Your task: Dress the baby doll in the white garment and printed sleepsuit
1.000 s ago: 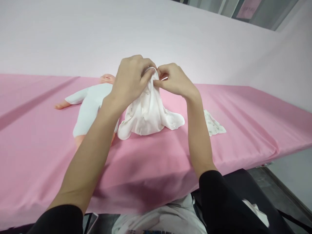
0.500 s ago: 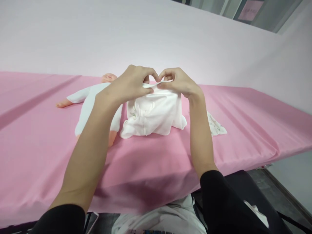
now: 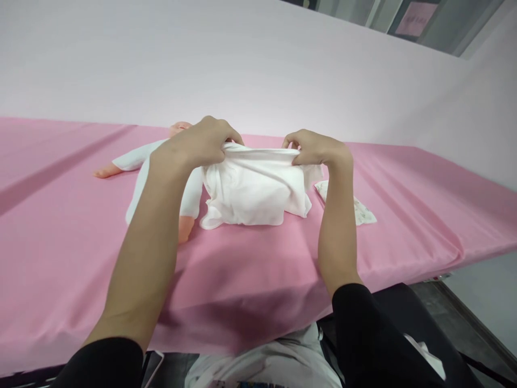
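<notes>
A white baby garment (image 3: pixel 254 194) is held up in front of me, its lower part gathered on the pink surface. My left hand (image 3: pixel 204 141) pinches one end of its upper edge, and my right hand (image 3: pixel 313 148) pinches the other. Between them the edge is stretched nearly straight. To the left lies a baby doll (image 3: pixel 188 188) in a white long-sleeved outfit, partly hidden behind my left hand and forearm. Its exact cut cannot be made out under the folds of the garment.
A pink-covered table (image 3: pixel 258 269) extends to both sides, with a pale wall (image 3: pixel 202 64) behind it. Right of the garment, a folded patterned cloth (image 3: pixel 362 212) lies partly behind my right forearm. Below the table's front edge is a black seat (image 3: pixel 404 307).
My hands have moved apart, from nearly touching to either end of the garment's upper edge, pulling it taut. My right hand has shifted right and slightly down. The doll stays put.
</notes>
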`<state>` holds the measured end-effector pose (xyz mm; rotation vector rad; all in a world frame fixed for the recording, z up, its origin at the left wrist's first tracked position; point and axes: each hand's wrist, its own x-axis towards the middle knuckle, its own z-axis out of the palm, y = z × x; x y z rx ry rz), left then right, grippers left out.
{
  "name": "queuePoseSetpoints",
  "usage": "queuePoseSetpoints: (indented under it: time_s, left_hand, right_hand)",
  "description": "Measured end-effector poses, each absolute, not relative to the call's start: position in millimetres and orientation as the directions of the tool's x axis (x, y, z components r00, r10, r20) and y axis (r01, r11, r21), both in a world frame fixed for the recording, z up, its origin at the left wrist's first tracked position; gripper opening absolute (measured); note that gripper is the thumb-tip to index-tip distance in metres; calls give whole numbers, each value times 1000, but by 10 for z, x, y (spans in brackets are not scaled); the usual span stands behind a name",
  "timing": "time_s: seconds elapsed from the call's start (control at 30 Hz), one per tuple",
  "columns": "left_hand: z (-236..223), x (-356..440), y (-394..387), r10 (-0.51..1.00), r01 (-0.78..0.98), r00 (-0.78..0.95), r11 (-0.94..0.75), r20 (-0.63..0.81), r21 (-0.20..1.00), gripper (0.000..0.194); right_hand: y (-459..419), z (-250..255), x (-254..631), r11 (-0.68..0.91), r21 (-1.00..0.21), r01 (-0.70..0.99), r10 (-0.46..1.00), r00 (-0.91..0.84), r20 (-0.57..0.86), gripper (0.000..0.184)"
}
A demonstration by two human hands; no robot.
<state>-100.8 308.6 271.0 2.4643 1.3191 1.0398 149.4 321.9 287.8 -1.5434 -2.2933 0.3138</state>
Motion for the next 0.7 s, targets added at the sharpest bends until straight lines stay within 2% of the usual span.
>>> queuePoseSetpoints:
  time_s: [0.1,0.23,0.33,0.43,0.5,0.6,0.7]
  left_hand:
    - [2721,-976,3092,855,765,315,-486,411,424,14]
    - [2699,-1001,3154,846,840,160,-388,509,380,15]
    - [2701,-1057,3196,834,931,90,-264,545,251,15]
    - [2730,-1072,3193,788,972,52,-181,613,151,26]
    - [2756,-1048,3172,736,969,-12,-159,677,189,28]
    - [2820,-994,3096,641,947,-83,-187,763,260,26]
    - [2953,-966,2917,495,966,-59,-191,867,175,28]
  right_hand:
    - [3252,2855,1501,337,-303,891,937,-286,201,32]
    - [3205,2905,1556,353,-242,904,932,-314,183,37]
    - [3178,2937,1600,346,-259,902,929,-291,227,36]
    - [3205,2925,1611,345,-308,886,885,-198,422,28]
    - [3227,2917,1607,367,-346,864,813,-118,570,21]
    - [3172,2956,1617,379,-358,854,699,-10,715,16]
    - [2954,3072,1655,339,-295,893,549,67,833,22]
